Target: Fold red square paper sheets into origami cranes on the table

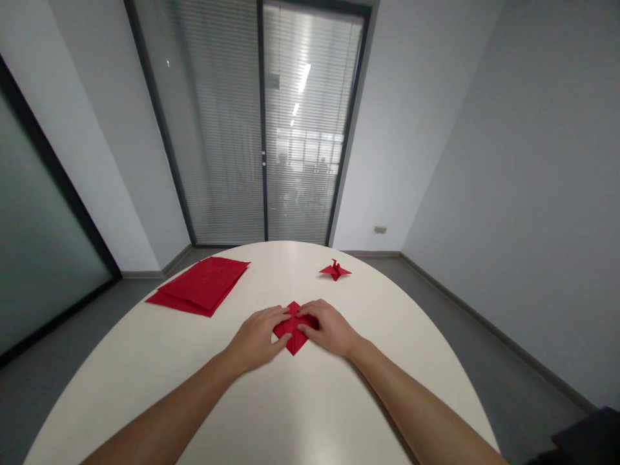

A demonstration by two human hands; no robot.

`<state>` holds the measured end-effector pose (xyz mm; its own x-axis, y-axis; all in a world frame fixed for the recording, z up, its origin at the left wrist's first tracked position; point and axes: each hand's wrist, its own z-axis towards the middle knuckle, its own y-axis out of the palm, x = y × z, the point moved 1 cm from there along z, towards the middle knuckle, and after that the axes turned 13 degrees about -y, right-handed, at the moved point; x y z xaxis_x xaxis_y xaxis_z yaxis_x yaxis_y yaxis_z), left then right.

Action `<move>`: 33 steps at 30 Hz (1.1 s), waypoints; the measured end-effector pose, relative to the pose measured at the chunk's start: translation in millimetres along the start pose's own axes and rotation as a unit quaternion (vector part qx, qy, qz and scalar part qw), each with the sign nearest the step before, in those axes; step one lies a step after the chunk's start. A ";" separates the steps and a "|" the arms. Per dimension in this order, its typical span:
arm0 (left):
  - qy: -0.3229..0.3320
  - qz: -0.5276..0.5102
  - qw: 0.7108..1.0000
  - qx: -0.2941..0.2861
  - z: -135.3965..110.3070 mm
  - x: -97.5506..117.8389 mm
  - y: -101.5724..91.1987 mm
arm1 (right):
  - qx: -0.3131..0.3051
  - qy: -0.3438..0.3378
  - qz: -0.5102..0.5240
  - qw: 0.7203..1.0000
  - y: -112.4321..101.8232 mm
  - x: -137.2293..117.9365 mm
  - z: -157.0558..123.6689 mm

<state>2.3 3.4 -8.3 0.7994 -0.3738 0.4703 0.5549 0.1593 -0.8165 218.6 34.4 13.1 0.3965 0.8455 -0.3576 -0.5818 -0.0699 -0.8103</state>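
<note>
A small diamond of folded red paper [293, 344] lies on the table in front of me, a crease running down its middle. My left hand [259, 336] holds its left side, with fingers on the upper edge and the thumb lower down. On the opposite side my right hand [330, 327] grips the paper between thumb and fingers, covering much of the right corner. Beyond my right hand stands a finished red origami crane [335, 270], its wings spread. Neither hand touches the crane.
Several larger red paper sheets [203, 284] lie in a loose stack at the far left of the round white table [285, 258]. Behind it is a glass partition with blinds [223, 129]. Something dark [588, 439] shows at the lower right corner.
</note>
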 end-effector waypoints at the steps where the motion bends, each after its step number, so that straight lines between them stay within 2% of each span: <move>1: 0.000 0.002 1.000 -0.002 0.1 0.5 -0.6 | 0.003 0.002 -0.006 1.000 0.4 1.1 0.0; 10: 0.009 -0.031 0.999 -0.003 1.0 0.4 -2.5 | 0.010 0.031 -0.030 0.999 0.3 8.3 -0.4; 20: 0.029 -0.080 0.996 0.006 1.4 2.3 -4.8 | 0.026 0.010 0.013 1.000 -2.4 -1.0 -0.1; 33: -0.011 -0.109 0.994 -0.016 1.4 4.7 -9.4 | 0.011 0.009 0.075 0.997 -2.3 3.8 -3.1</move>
<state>1.2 1.5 2.0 0.6663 -0.3760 0.6439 0.7077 0.0470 -0.7049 223.7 36.2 12.2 0.3154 0.8172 -0.4823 -0.6516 -0.1830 -0.7362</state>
